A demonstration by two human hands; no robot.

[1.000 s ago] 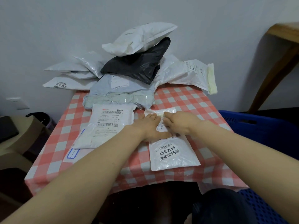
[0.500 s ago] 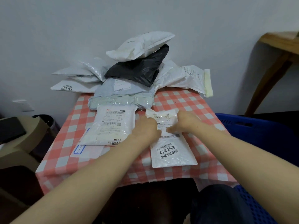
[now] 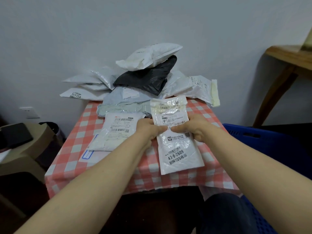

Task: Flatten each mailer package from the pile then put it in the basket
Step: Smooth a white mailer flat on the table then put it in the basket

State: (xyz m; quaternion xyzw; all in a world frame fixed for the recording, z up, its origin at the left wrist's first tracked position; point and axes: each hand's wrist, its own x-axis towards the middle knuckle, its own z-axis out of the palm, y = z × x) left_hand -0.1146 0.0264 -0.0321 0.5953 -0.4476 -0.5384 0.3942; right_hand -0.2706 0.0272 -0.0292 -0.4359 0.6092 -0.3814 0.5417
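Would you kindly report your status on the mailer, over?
Left grip, right grip pinch white plastic mailer by its sides. Blue plastic basket at right, nothing between.

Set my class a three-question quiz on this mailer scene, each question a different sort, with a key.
1. True or false: the left hand and right hand both grip the labelled white mailer.
2. The black mailer lies: A) on the floor; B) in the pile, beneath the puffy white mailer; C) in the left hand.
3. Fill in: the basket is coloured ___.
Key: 1 true; 2 B; 3 blue.
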